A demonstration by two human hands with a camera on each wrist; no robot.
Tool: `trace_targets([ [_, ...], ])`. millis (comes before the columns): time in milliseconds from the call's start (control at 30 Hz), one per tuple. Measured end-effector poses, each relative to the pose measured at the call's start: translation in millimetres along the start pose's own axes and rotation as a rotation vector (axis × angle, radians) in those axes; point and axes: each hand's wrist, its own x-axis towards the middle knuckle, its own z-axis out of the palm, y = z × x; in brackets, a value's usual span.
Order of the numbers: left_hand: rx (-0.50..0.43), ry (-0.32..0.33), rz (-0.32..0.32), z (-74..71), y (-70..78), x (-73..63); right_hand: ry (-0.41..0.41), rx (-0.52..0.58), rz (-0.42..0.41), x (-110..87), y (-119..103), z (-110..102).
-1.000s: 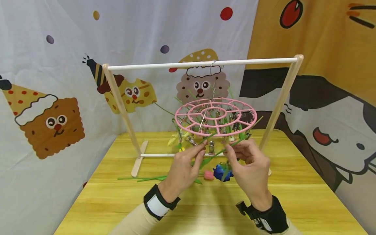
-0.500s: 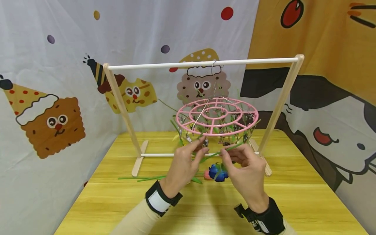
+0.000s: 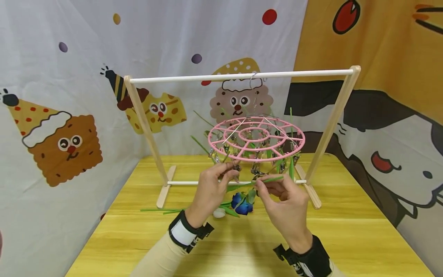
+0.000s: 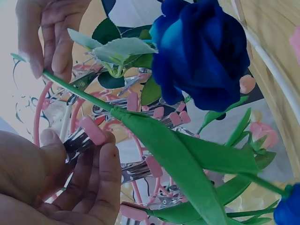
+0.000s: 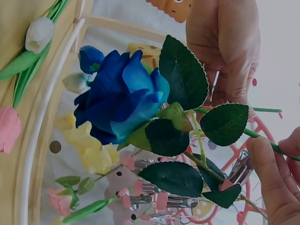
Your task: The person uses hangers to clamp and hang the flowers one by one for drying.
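My left hand (image 3: 209,194) pinches a metal clip with pink tips (image 4: 93,131) under the near rim of the pink round hanger (image 3: 257,156). My right hand (image 3: 287,207) pinches the green stem (image 3: 275,179) of an artificial flower, just right of the left hand. Long smooth leaves (image 4: 164,150) grow on that stem, and a blue tulip bloom (image 4: 288,206) appears at its far end, partly out of frame. Between the hands and the table hangs a blue rose (image 3: 242,204), its stem in another clip (image 5: 239,168).
The hanger hooks onto the white bar (image 3: 194,78) of a wooden stand (image 3: 143,115). Several clipped flowers crowd beneath it, a yellow one (image 5: 89,145) among them. A white tulip (image 3: 219,212) and a pink tulip (image 5: 9,129) lie on the table (image 3: 138,238).
The hanger has turned, carrying the blue rose leftward. Both hands have shifted slightly left, the left one now pinching a clip. The white tulip on the table has come into sight.
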Motion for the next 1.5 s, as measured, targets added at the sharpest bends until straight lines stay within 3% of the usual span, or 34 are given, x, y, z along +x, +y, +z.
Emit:
trace_targets([
  [233,-0.072,-0.042,-0.130,-7.1,-0.9,1.1,0.005,0.021,0.013,-7.1,2,4],
  [533,-0.166,-0.036,-0.209,-11.1,-3.5,3.8,0.037,0.098,0.026,-8.1,5,9],
  [800,-0.273,-0.005,-0.205,-7.7,-8.2,4.7,0.057,0.163,0.049,-10.8,8,14],
  [1500,-0.321,-0.036,-0.238,-5.4,-4.0,9.3,0.107,0.198,0.016,-2.2,10,18],
])
